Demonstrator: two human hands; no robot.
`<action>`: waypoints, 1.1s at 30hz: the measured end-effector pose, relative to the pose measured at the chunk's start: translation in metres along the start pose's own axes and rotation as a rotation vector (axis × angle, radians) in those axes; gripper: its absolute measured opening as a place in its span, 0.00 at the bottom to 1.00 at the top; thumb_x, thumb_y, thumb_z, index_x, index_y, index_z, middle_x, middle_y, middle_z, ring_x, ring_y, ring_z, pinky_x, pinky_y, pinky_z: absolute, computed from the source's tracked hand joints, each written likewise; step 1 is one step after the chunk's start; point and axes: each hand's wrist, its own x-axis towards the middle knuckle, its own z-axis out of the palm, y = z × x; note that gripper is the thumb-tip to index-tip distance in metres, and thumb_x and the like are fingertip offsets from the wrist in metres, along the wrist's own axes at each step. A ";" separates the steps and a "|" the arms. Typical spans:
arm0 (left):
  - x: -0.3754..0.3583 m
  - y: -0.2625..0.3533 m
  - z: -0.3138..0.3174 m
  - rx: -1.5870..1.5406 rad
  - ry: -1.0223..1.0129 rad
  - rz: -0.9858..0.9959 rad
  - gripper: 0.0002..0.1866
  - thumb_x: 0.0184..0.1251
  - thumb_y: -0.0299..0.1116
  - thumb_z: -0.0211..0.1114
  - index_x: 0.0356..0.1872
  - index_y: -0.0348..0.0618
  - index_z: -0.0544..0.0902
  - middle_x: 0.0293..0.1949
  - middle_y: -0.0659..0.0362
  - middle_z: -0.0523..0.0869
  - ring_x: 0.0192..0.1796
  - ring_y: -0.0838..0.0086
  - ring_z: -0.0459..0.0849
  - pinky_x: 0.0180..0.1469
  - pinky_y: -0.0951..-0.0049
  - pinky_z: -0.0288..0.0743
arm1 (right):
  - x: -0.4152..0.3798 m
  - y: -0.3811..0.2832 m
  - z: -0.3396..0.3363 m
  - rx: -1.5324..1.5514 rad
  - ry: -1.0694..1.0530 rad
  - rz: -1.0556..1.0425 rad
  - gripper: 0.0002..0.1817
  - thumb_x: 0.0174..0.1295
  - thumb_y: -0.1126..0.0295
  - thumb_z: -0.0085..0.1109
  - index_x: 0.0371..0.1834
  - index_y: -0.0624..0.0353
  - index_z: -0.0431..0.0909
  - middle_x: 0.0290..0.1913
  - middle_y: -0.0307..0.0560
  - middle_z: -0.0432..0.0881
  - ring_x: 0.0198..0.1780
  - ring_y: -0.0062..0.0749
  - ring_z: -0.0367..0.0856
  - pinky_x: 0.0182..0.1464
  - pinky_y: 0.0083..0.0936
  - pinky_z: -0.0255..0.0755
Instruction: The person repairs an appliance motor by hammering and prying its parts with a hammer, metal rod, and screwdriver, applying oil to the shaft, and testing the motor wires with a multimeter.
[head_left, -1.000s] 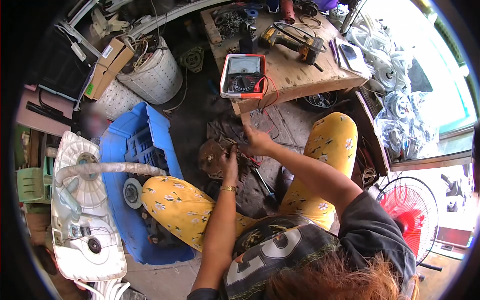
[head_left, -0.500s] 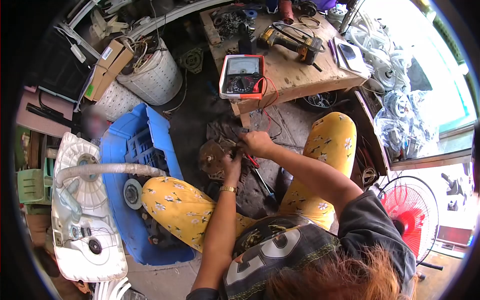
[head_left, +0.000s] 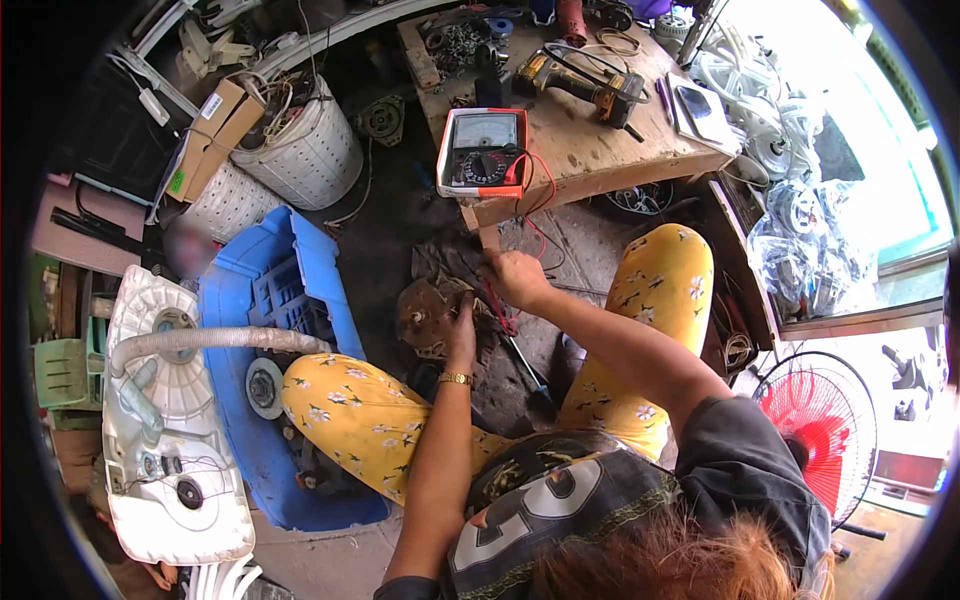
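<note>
A round, rusty brown motor [head_left: 425, 314] lies on dark cloth on the floor between my knees. My left hand [head_left: 461, 332], below a gold watch, grips the motor's right side with the thumb up; its other fingers are mostly hidden. Just above and to the right, my right hand [head_left: 516, 279] is closed in a fist. What it holds is too hidden to name. Red leads [head_left: 503, 312] run below that fist, beside a long metal shaft [head_left: 526, 362] with a blue end. On the bench corner stands an analog multimeter [head_left: 484, 160] in its box, its red and black leads trailing down.
The wooden bench [head_left: 590, 170] carries a yellow power drill [head_left: 585, 85], a phone [head_left: 700, 105] and loose screws. To my left are a blue washing machine body [head_left: 240, 400], a white panel with a hose [head_left: 180, 490] and white drums [head_left: 310, 150]. A red fan [head_left: 815, 425] stands at right.
My right hand has shifted slightly up and right, apart from my left hand. My left hand has moved a little up along the motor. Red leads now show more below my right fist.
</note>
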 end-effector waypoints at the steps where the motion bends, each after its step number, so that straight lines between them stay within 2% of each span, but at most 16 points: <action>1: -0.001 0.003 0.000 -0.053 -0.036 -0.012 0.19 0.63 0.41 0.60 0.45 0.33 0.79 0.44 0.54 0.82 0.47 0.71 0.76 0.52 0.72 0.67 | -0.001 0.000 0.002 0.036 0.004 0.005 0.11 0.58 0.61 0.52 0.37 0.57 0.74 0.32 0.57 0.80 0.38 0.52 0.78 0.38 0.44 0.71; 3: -0.004 0.011 0.001 -0.158 -0.108 -0.037 0.18 0.62 0.39 0.61 0.45 0.34 0.79 0.43 0.56 0.82 0.46 0.72 0.77 0.51 0.73 0.68 | -0.001 -0.001 0.004 0.092 0.010 0.020 0.11 0.58 0.62 0.52 0.37 0.57 0.74 0.31 0.58 0.80 0.38 0.54 0.78 0.39 0.44 0.71; 9: -0.011 0.020 0.005 -0.174 -0.175 -0.112 0.12 0.59 0.34 0.65 0.40 0.37 0.81 0.38 0.61 0.83 0.40 0.78 0.77 0.45 0.75 0.69 | 0.000 -0.001 0.002 0.158 0.010 0.036 0.11 0.58 0.63 0.53 0.36 0.60 0.74 0.31 0.59 0.79 0.38 0.55 0.77 0.39 0.45 0.70; 17: -0.015 0.021 0.008 -0.140 -0.162 -0.062 0.12 0.60 0.36 0.64 0.38 0.37 0.81 0.36 0.63 0.82 0.39 0.78 0.77 0.44 0.76 0.69 | 0.004 0.005 0.007 0.071 -0.067 0.007 0.12 0.57 0.62 0.54 0.35 0.60 0.74 0.32 0.58 0.79 0.38 0.55 0.78 0.39 0.44 0.71; 20: -0.015 0.021 0.009 -0.136 -0.163 -0.056 0.12 0.60 0.37 0.64 0.37 0.38 0.81 0.35 0.64 0.82 0.38 0.79 0.76 0.43 0.76 0.69 | 0.001 -0.002 -0.002 0.030 -0.034 0.008 0.10 0.56 0.63 0.55 0.35 0.57 0.75 0.32 0.55 0.80 0.37 0.52 0.78 0.38 0.43 0.71; 23: -0.005 0.013 0.006 -0.148 -0.131 -0.087 0.12 0.60 0.38 0.64 0.36 0.38 0.81 0.34 0.64 0.82 0.37 0.80 0.76 0.43 0.76 0.69 | 0.009 -0.008 -0.034 -0.060 0.196 -0.117 0.09 0.56 0.63 0.56 0.37 0.54 0.76 0.30 0.50 0.81 0.35 0.48 0.79 0.36 0.40 0.72; 25: -0.004 0.011 0.007 -0.162 -0.112 -0.110 0.12 0.61 0.38 0.64 0.35 0.38 0.81 0.34 0.64 0.81 0.37 0.80 0.76 0.42 0.77 0.69 | 0.027 -0.009 -0.077 -0.022 0.369 -0.145 0.14 0.56 0.57 0.55 0.37 0.55 0.73 0.30 0.48 0.79 0.35 0.46 0.80 0.34 0.39 0.72; 27: -0.009 0.022 0.007 -0.158 -0.117 -0.115 0.12 0.61 0.38 0.63 0.34 0.38 0.81 0.33 0.64 0.81 0.36 0.81 0.76 0.42 0.77 0.69 | 0.051 -0.003 -0.108 -0.004 0.440 0.016 0.11 0.55 0.59 0.56 0.37 0.51 0.76 0.31 0.46 0.80 0.36 0.45 0.80 0.35 0.39 0.73; 29: -0.007 0.018 0.009 -0.147 -0.132 -0.107 0.12 0.61 0.38 0.63 0.34 0.38 0.81 0.33 0.63 0.82 0.36 0.80 0.77 0.42 0.77 0.69 | 0.074 0.010 -0.130 -0.117 0.436 -0.065 0.09 0.55 0.60 0.56 0.36 0.46 0.80 0.32 0.45 0.81 0.36 0.44 0.80 0.36 0.39 0.73; 30: -0.006 0.016 0.010 -0.139 -0.142 -0.104 0.12 0.61 0.38 0.63 0.33 0.38 0.82 0.33 0.63 0.82 0.37 0.80 0.77 0.42 0.77 0.70 | 0.080 0.005 -0.142 -0.146 0.362 -0.063 0.09 0.55 0.59 0.55 0.36 0.43 0.82 0.32 0.44 0.82 0.36 0.43 0.81 0.37 0.38 0.73; 33: -0.007 0.018 0.013 -0.154 -0.114 -0.061 0.12 0.61 0.38 0.63 0.33 0.37 0.82 0.34 0.62 0.83 0.38 0.80 0.78 0.43 0.77 0.70 | 0.110 0.010 -0.140 -0.229 0.130 -0.246 0.10 0.54 0.58 0.56 0.36 0.43 0.82 0.33 0.43 0.82 0.37 0.42 0.81 0.38 0.36 0.74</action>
